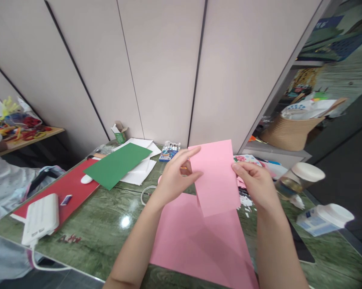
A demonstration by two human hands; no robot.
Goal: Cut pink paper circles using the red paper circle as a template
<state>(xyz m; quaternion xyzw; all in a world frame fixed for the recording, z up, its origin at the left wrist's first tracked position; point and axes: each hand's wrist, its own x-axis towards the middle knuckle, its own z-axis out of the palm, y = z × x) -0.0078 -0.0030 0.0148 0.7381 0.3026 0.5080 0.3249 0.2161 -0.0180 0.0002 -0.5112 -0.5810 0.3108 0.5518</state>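
The right hand (pixel 255 182) pinches the right edge of a small rectangular piece of pink paper (pixel 215 180), which seems folded double. The left hand (pixel 175 172) keeps its thumb and forefinger apart, with both tips over the left side of this paper. It is held up above a large pink paper sheet (pixel 196 245). I think the pinch should be light and near the edge, so that no crease appears and the layers stay even. The glossy green marbled desk (pixel 121 224) carries a green paper sheet (pixel 117 164) at left and white paper scraps (pixel 246 200) at right. Behind is a pale panelled wall (pixel 159 60); a tan woven basket (pixel 289 132) stands at right.
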